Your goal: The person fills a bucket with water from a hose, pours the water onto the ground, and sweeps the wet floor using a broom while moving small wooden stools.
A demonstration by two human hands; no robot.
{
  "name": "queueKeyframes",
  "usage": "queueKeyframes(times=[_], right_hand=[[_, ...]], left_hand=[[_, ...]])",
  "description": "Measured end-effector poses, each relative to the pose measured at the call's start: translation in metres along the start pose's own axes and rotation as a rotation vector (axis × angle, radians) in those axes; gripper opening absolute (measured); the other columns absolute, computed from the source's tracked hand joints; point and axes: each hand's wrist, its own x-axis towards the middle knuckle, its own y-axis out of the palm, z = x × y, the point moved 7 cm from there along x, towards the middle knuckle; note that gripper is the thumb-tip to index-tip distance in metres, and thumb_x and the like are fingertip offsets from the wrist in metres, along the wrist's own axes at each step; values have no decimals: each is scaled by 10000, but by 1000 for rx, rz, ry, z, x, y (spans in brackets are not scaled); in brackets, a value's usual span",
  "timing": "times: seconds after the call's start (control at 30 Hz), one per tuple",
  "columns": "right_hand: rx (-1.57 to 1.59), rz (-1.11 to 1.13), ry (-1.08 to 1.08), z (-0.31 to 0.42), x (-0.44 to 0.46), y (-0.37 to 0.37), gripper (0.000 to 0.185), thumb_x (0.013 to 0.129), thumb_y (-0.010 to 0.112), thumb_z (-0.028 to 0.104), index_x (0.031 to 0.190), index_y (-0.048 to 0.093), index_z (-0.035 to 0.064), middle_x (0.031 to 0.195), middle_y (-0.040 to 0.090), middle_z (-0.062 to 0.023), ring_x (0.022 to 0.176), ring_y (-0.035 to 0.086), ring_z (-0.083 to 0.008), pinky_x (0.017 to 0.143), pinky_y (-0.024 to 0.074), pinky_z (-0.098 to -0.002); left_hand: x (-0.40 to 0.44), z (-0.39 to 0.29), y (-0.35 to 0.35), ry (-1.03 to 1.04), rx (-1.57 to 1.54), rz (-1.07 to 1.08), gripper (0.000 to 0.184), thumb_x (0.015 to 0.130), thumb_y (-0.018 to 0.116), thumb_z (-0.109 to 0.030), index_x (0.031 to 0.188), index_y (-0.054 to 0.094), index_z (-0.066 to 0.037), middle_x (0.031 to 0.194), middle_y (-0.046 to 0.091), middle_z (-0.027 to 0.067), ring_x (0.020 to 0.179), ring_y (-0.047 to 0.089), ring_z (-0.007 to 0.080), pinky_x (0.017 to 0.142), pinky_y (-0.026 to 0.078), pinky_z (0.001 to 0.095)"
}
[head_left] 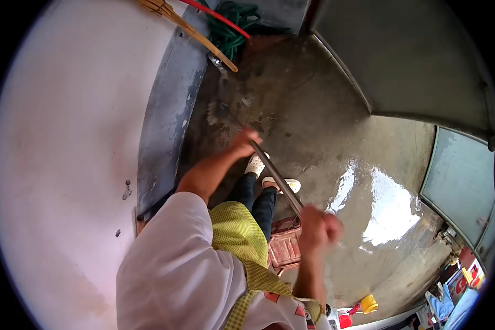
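Both my hands are closed around a grey metal pole [278,177] that slants across my body. My left hand [245,144] grips it lower down, toward the floor end. Near the upper end, my right hand [319,230] is wrapped round it, slightly blurred. Past my left hand the pole runs to a blurred, pale mop head [214,112] on the wet concrete floor [313,104], close to the base of the wall. Its fibres are too smeared to make out clearly. My feet in white clogs [283,184] stand beneath the pole.
A pale wall with a grey lower band [168,121] runs along my left. In the far corner lie a coiled green hose [234,27], a bamboo stick [203,41] and a red pole [220,19]. Metal doors [407,60] stand right; a reddish wooden chair [285,247] is close by me.
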Motion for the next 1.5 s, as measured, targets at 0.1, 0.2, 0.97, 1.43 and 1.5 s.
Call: queueKeyframes(times=[0.1, 0.2, 0.97, 1.43, 1.5], right_hand=[[22, -315, -196, 87, -65, -93, 249, 715, 412, -3, 512, 303, 92, 456, 317, -14, 422, 264, -97, 478, 313, -329], [100, -293, -472, 186, -120, -149, 220, 720, 392, 24, 518, 322, 78, 446, 301, -31, 387, 260, -112, 485, 305, -351], [-90, -264, -458, 137, -103, -90, 271, 661, 411, -114, 527, 266, 71, 457, 366, -38, 369, 276, -120, 444, 242, -298], [314, -205, -53, -43, 11, -107, 307, 716, 508, -56, 487, 323, 30, 510, 400, 12, 477, 357, -73, 431, 291, -223], [352, -243, -54, -23, 31, -103, 392, 723, 491, -70, 479, 224, 78, 479, 341, 23, 438, 300, -65, 406, 252, -240]], left_hand=[[-33, -146, 71, 189, -266, 163, 176, 643, 615, -253, 589, 556, -96, 643, 552, 77, 678, 557, 293, 621, 417, 404], [-85, -292, 125, 525, -220, 453, 63, 620, 603, -201, 647, 549, -185, 689, 544, -34, 820, 521, 175, 805, 268, 479], [-40, -289, 155, 717, -212, 475, 272, 739, 575, -275, 585, 468, -79, 665, 523, 86, 752, 519, 285, 680, 378, 388], [72, -83, 43, 431, 149, -24, 260, 674, 628, -172, 546, 447, -36, 615, 494, 151, 663, 493, 350, 589, 396, 424], [98, -92, 67, 416, 129, 84, 269, 676, 627, -170, 545, 435, -34, 609, 489, 152, 654, 491, 354, 589, 395, 428]])
